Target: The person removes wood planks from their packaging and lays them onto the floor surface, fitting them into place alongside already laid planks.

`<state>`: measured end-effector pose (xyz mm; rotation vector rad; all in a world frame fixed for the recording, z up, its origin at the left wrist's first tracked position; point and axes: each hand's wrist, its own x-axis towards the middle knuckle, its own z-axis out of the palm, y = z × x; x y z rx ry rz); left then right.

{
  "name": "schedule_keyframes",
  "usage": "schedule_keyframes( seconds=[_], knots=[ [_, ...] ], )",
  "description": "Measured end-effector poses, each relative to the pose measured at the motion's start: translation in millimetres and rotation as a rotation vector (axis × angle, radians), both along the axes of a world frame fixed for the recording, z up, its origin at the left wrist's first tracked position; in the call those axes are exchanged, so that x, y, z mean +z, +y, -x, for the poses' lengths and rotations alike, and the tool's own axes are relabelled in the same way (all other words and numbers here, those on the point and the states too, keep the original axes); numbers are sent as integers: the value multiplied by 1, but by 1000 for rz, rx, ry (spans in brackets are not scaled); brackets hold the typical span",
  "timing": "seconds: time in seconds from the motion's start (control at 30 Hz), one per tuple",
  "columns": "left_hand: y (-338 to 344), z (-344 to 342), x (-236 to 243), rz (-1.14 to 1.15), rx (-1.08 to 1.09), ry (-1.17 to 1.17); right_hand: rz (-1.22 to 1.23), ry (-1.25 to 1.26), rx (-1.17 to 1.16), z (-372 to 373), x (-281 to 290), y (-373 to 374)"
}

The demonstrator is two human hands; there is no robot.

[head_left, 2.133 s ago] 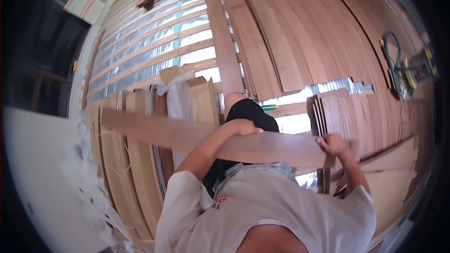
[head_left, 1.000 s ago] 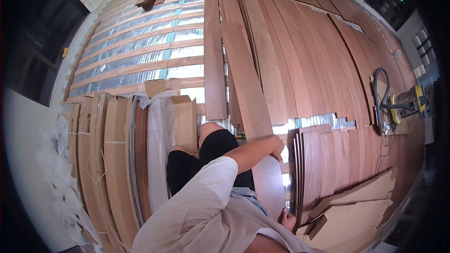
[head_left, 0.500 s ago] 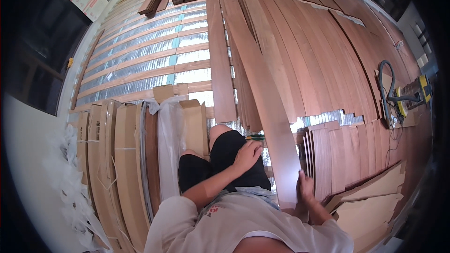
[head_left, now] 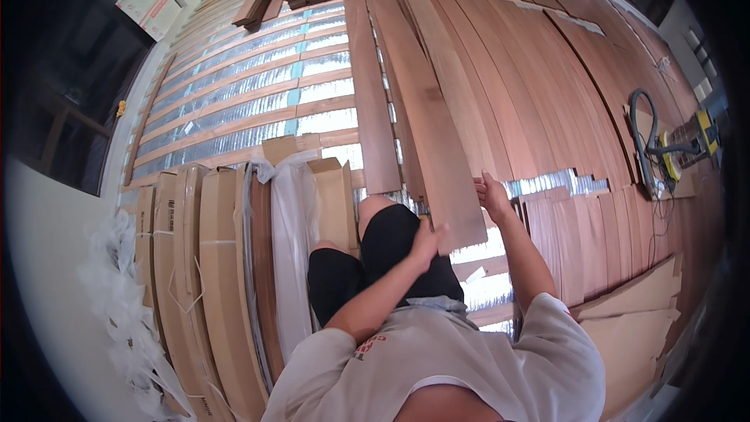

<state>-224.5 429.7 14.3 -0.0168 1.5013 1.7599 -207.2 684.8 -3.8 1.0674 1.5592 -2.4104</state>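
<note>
A long reddish-brown floor plank (head_left: 445, 152) lies lengthwise in front of me, slightly slanted, on top of other boards. Its near end stops short of my lap, between my two hands. My left hand (head_left: 426, 246) is over my right thigh, close to the plank's near left corner; its fingers are smeared by motion, so their grip is unclear. Beside the plank's right edge is my right hand (head_left: 494, 197), fingers stretched out and apart, the tips at or very near the edge. Another loose plank (head_left: 371, 109) lies left of it.
Laid flooring (head_left: 531, 94) spreads right and ahead. Silver foil with wooden battens (head_left: 250, 109) shows at left. Long cardboard boxes (head_left: 223, 266) stand to my left. Stacked planks (head_left: 578, 242), cardboard sheets (head_left: 633, 328) and a vacuum cleaner (head_left: 687, 144) with hose are at right.
The plank has shifted away from me, baring foil and battens near my lap. My right hand has moved forward along its edge, and my left hand slightly down toward its corner.
</note>
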Motion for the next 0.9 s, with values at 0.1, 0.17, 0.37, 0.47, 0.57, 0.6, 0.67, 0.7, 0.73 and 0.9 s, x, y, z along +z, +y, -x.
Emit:
schedule_keyframes(
  seconds=[0.1, 0.17, 0.37, 0.47, 0.57, 0.6, 0.67, 0.7, 0.73, 0.9],
  knots=[
    [14, 41, -12, 32, 53, -29, 133, 26, -162, -36, -15, -37],
    [25, 63, -22, 45, 26, -64, 434, 221, -238, -62, -26, -68],
    [5, 96, -43, 159, -70, 209, 660, 239, -493, 3, -17, -134],
    [-1, 82, -2, 229, -111, 426, 668, 260, -599, 10, -41, -111],
    [-68, 64, 0, 118, 16, 568, 499, 180, -441, 18, -76, -97],
    [-103, 58, -2, 41, 79, 469, 420, 70, -445, 19, -59, -111],
    [-145, 41, 14, 116, 233, 437, 233, 38, -301, -6, -79, -98],
    [-168, 36, 20, 187, 300, 427, 143, 24, -228, -19, -88, -96],
    [-205, 32, 10, 278, 348, 397, 55, 39, -148, -27, -84, -109],
    [-329, 10, -18, 496, 582, 421, -35, -50, -212, -81, -65, -130]
  ],
)
